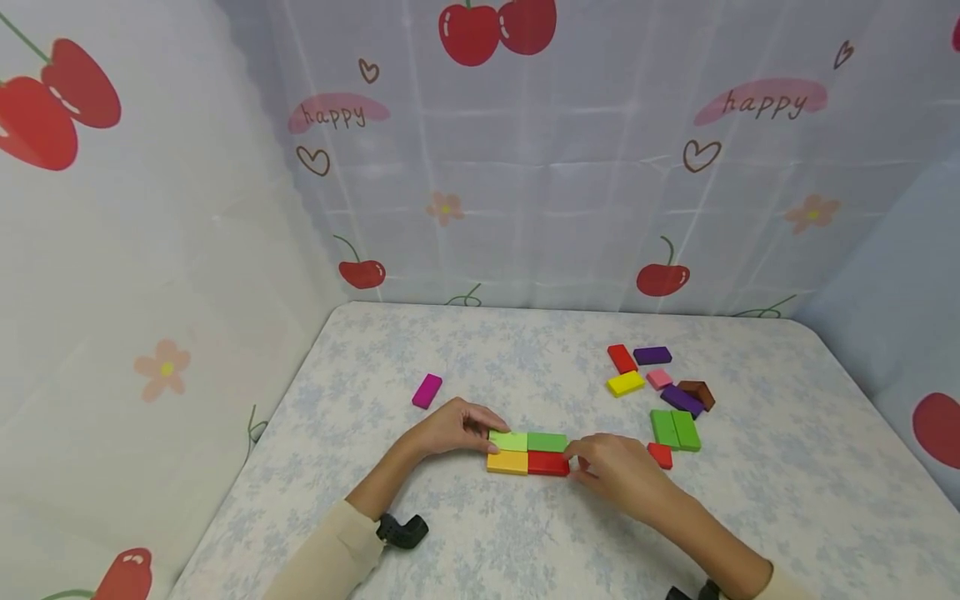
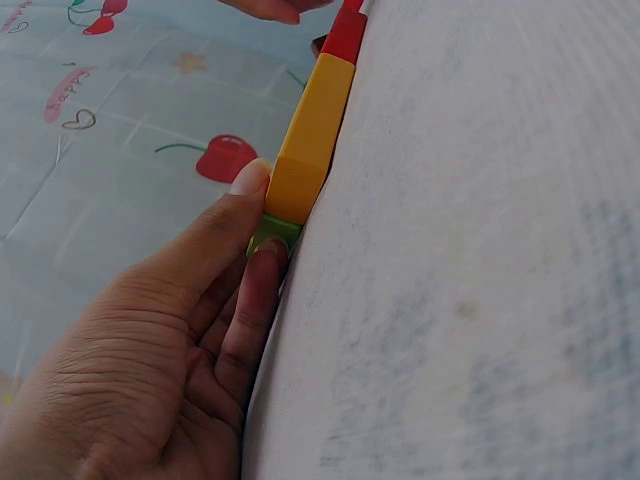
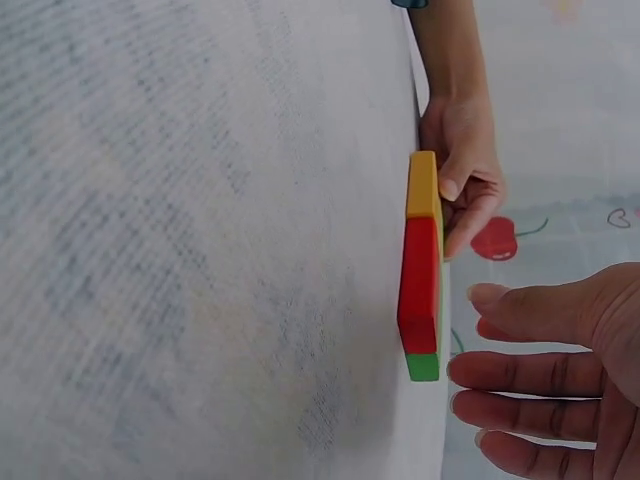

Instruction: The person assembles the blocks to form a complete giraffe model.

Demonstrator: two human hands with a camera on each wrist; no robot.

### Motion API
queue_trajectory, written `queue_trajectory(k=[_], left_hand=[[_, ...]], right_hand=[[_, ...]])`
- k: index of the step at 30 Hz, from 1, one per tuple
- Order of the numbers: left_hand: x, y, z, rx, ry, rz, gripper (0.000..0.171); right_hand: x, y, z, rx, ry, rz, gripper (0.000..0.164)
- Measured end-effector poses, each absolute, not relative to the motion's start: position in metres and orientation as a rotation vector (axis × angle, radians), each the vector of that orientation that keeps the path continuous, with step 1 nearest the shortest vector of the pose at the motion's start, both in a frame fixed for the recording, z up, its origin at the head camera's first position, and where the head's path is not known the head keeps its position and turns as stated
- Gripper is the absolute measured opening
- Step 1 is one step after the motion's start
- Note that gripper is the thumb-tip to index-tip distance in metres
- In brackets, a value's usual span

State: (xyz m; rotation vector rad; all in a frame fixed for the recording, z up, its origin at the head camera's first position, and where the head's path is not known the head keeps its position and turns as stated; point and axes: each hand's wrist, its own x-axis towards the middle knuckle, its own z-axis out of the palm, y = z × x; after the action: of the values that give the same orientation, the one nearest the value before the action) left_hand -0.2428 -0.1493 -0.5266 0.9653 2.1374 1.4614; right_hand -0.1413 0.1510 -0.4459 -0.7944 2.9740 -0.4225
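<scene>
Tabletop (image 1: 352,358), lime block (image 1: 510,441) perhaps part-hidden

A creased pale curtain (image 1: 540,133) printed with red cherries (image 1: 362,274), peach flowers (image 1: 446,208), outlined hearts (image 1: 312,161) and the word "happy" (image 1: 772,102) hangs behind the surface (image 1: 352,400), which has a white covering with faint blue-grey mottling. Cherry-printed fabric (image 1: 217,275) also encloses the left side, under soft light.
</scene>
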Motion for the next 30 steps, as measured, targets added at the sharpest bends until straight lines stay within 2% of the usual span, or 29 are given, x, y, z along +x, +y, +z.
queue_trajectory(k=[14,30], left_hand=[[-0.241,-0.15,-0.528,0.95,2.152,1.452,0.031],[-0.243,-0.15,-0.527,0.974,2.157,1.444,0.032]], right_hand=[[-0.135,0.196,-0.446,-0.753,3.126,-0.468,0.026],[-0.142,0.265,-0.454,-0.382,3.185,-0.499,0.04]])
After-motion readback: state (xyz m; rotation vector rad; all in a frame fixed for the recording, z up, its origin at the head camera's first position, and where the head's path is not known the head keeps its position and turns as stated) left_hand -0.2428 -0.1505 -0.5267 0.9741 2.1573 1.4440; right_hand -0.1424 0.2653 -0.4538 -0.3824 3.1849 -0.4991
